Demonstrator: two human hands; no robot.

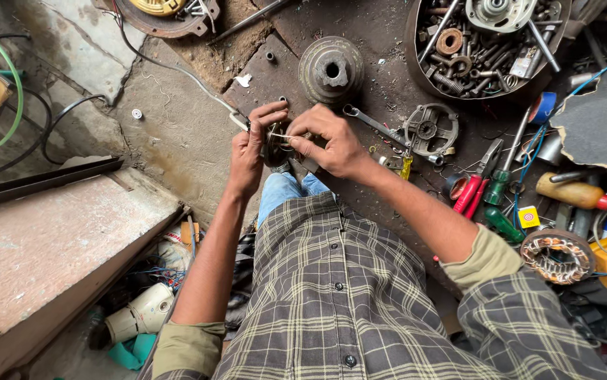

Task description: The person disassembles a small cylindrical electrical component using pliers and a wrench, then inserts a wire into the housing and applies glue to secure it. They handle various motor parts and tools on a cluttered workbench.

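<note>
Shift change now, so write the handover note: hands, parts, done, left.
Left hand: cups a small round metal part from the side.
Right hand: fingers pinch a thin pin at the part's face.
Both held above the knees, over the dark plate.
Nearby: finned hub, spanner, spoked cover, pliers, winding.
Done: cannot tell how far the pin is in.
Left: pin not seated; the other parts lie loose.

My shirt [339, 295] is grey plaid with cream lines, jeans [286, 190] blue, pliers [474, 184] red-handled, screwdriver [502, 179] green, and the mallet handle [571, 191] is tan.
</note>
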